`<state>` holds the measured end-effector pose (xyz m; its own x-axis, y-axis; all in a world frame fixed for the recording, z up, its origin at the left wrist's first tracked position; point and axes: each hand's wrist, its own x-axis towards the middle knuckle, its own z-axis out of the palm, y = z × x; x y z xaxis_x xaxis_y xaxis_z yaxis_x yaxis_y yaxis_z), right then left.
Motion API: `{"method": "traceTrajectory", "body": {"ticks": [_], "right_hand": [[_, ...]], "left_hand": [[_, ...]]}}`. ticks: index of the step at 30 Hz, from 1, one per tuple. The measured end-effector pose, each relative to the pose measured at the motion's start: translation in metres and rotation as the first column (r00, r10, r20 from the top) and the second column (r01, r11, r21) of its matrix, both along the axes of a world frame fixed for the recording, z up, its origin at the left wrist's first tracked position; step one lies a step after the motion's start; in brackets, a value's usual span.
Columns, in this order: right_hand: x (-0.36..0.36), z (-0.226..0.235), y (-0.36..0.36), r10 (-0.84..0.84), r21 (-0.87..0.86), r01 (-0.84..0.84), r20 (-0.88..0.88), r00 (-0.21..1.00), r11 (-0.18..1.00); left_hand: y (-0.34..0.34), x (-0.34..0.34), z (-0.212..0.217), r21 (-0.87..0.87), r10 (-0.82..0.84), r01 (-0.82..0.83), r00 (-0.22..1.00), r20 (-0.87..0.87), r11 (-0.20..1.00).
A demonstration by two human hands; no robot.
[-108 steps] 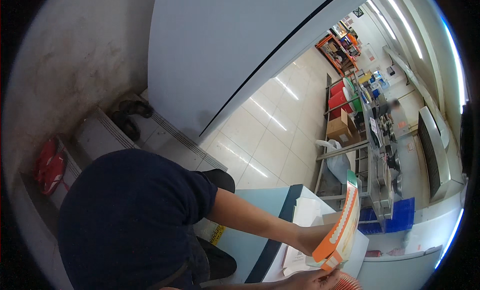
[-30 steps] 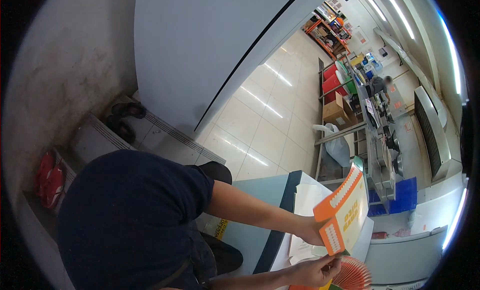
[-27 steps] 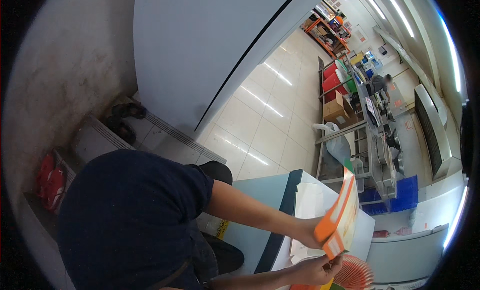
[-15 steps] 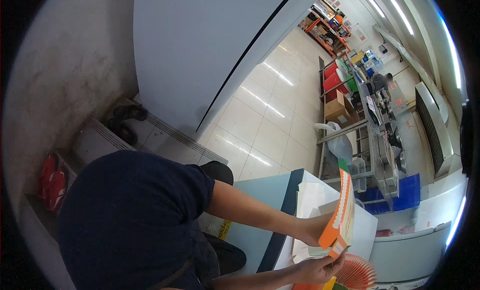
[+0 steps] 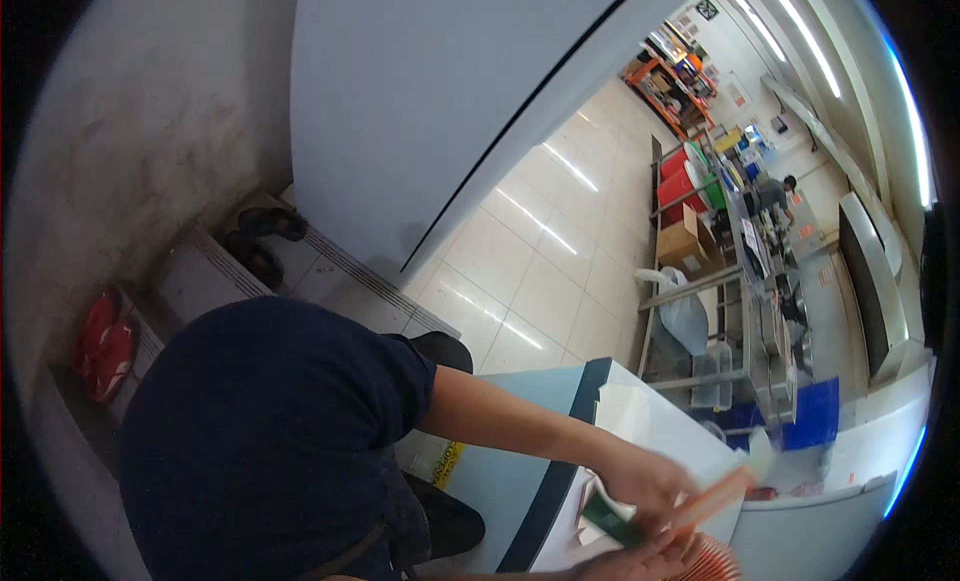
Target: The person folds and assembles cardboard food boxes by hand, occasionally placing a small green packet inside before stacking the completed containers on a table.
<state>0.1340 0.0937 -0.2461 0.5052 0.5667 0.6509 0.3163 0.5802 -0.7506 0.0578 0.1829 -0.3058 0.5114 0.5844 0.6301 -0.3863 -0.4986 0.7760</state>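
My left hand (image 5: pixel 645 484) is closed on a paperboard carton (image 5: pixel 712 499), orange, white and green, which is smeared by motion. A green flap (image 5: pixel 612 519) of it sticks out below this hand, on the side toward my body. My right hand (image 5: pixel 645 563), at the lower edge, grips the carton from beneath, its fingers partly blurred. Right beside that hand is a stack of nested orange-striped cartons (image 5: pixel 715 561), partly cut off by the hands. Both hands are above a white-topped surface (image 5: pixel 665 431) where pale flat paper pieces (image 5: pixel 622 411) lie.
A large white cabinet (image 5: pixel 430 91) stands at the upper left, beside steps with dark shoes (image 5: pixel 265 241) and red footwear (image 5: pixel 105 346). Across the tiled floor (image 5: pixel 540 251) is a metal worktable (image 5: pixel 740 271) with a cardboard box (image 5: pixel 685 243) under it. Another person (image 5: pixel 773 194) is farther back.
The carton has turned from upright to a slanted position, and its green flap now shows near my body. My left hand has tipped over it; the view has shifted slightly.
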Motion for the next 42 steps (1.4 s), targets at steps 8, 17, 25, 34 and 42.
{"method": "traceTrajectory", "body": {"ticks": [8,17,25,34,42], "right_hand": [[0.061,-0.014,0.007,0.245,-0.706,0.275,0.54,0.805,0.653],[0.072,-0.059,0.019,0.542,-0.453,-0.423,0.17,0.823,0.785],[0.12,-0.037,0.006,0.301,-0.511,0.018,0.534,0.79,0.86],[0.097,-0.039,-0.014,0.277,-0.478,0.007,0.522,0.807,0.879],[0.051,-0.038,-0.019,0.131,-0.52,0.064,0.328,0.935,0.852]], "left_hand": [[-0.029,-0.023,0.017,0.401,0.314,-0.064,0.738,-0.597,0.914],[-0.013,-0.048,0.011,0.499,0.56,-0.468,0.827,-0.043,0.729],[-0.022,-0.05,0.017,0.419,0.312,-0.25,0.946,-0.087,0.873],[-0.012,-0.041,0.014,0.446,0.47,-0.471,0.874,0.12,0.761],[-0.012,-0.042,0.01,0.527,0.535,-0.459,0.845,0.009,0.715]]}}
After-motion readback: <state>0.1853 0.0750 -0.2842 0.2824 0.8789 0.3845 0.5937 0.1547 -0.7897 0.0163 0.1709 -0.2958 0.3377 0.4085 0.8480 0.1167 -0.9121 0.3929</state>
